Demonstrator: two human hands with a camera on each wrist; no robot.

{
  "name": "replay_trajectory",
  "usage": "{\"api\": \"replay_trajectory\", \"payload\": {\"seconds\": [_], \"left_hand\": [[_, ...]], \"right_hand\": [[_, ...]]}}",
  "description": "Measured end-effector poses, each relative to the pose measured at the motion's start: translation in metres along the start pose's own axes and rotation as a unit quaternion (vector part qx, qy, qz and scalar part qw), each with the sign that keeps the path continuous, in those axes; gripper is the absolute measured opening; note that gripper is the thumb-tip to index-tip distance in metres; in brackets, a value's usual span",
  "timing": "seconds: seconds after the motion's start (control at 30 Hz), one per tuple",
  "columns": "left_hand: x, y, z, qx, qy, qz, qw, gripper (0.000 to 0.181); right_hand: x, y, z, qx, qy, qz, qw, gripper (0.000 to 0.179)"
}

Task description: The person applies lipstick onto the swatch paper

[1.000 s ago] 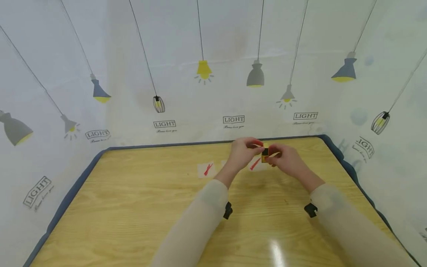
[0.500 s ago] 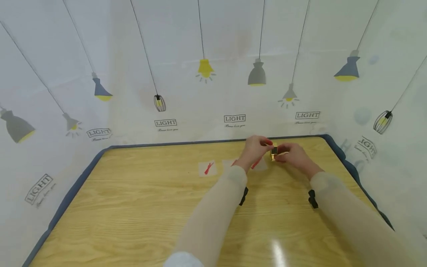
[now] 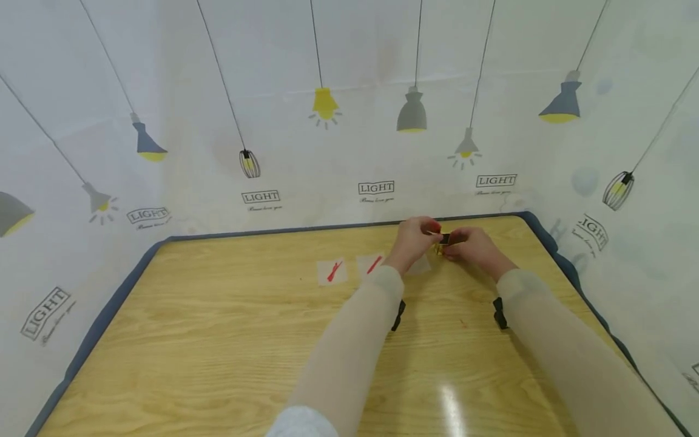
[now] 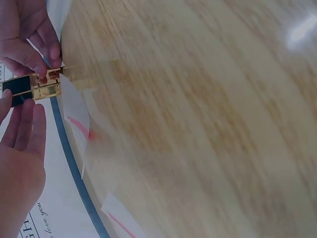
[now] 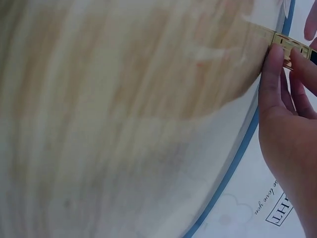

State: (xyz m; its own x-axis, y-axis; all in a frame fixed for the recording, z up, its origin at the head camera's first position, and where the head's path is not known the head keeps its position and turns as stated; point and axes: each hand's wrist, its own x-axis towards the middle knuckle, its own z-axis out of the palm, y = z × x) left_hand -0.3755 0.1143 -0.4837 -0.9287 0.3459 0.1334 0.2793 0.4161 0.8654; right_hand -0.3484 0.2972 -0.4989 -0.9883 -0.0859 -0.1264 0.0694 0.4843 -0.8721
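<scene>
A small square-sided gold-and-black tube, a lipstick by its look (image 3: 439, 249), is held between both hands near the table's far edge. My left hand (image 3: 411, 244) pinches its black end, plain in the left wrist view on the lipstick's gold part (image 4: 47, 91) side by side with the dark one. My right hand (image 3: 476, 247) grips the gold end with thumb and fingers; in the right wrist view the fingers of that right hand (image 5: 285, 116) lie along the gold. Part of the lipstick is hidden behind fingertips.
White paper squares with red strokes lie left of the hands: one at the left (image 3: 332, 272), a middle square (image 3: 369, 265), and a third (image 3: 420, 266) partly behind the left wrist. A blue edging (image 3: 273, 232) borders the wooden table (image 3: 218, 340) against the lamp-printed wall sheet (image 3: 306, 152).
Both hands have shifted slightly right with the lipstick, the left forearm swinging over the third paper square. The lipstick now looks turned, its black part wider in view than before.
</scene>
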Motion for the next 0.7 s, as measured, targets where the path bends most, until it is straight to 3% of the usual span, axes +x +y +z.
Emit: {"api": "replay_trajectory", "payload": {"seconds": [0.13,0.3,0.43,0.57,0.7], "left_hand": [[-0.003,0.0,-0.002,-0.022,-0.013,-0.016,0.9996,0.023],[-0.007,0.005,-0.018,0.028,-0.039,-0.011,0.9988,0.032],[-0.011,0.017,-0.044,0.089,-0.045,0.004,0.995,0.037],[-0.021,0.04,-0.076,0.169,-0.048,0.013,0.9843,0.047],[-0.04,0.059,-0.108,0.259,-0.053,0.003,0.9645,0.062]], "right_hand": [[0.001,0.0,-0.001,-0.016,-0.011,0.001,0.9998,0.05],[0.0,-0.005,-0.012,-0.089,-0.029,0.008,0.9956,0.065],[-0.008,-0.024,-0.022,-0.075,-0.041,0.034,0.9957,0.072],[-0.024,-0.056,-0.032,-0.13,-0.022,0.033,0.9907,0.072],[-0.046,-0.082,-0.032,-0.236,0.003,0.004,0.9718,0.071]]}}
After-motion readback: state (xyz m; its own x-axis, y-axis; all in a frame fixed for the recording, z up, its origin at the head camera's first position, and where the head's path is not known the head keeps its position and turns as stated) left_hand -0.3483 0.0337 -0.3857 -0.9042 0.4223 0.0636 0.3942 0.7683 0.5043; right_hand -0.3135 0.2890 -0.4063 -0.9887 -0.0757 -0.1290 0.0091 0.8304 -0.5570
